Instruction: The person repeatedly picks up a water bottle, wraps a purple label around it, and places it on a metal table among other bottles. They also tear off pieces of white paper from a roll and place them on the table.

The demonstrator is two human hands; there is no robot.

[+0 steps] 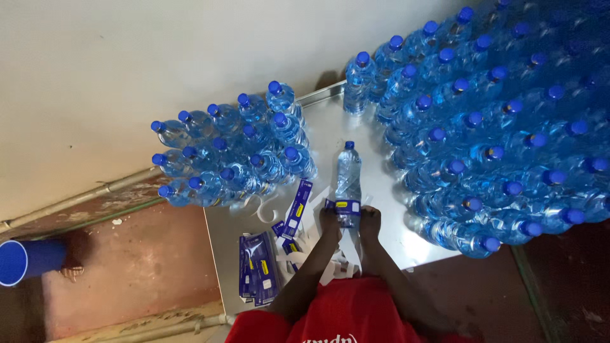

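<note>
1. At the far left, a blue bucket [22,260] lies at the edge of the view on the reddish floor [140,267], well apart from the metal table [381,209].
2. On the left part of the table stands a group of water bottles with blue caps [232,152], packed close together.
3. Below this group, near the table edge, lies a stack of blue labels [257,270], and one more loose blue label [297,209] lies between the stack and the hands, with white paper strips [337,267] around it.
4. The left hand [330,221] has its fingers closed around the left side of the single bottle [348,174], pressing the blue label band [343,206] on it.
5. This bottle stands in the middle of the table, between the two groups, its cap pointing away from the person.
6. The right hand [369,219] grips the right side of the same bottle, fingers curled on the label band.
7. To the right, a large mass of capped bottles [495,121] fills the table up to the picture edge.
</note>
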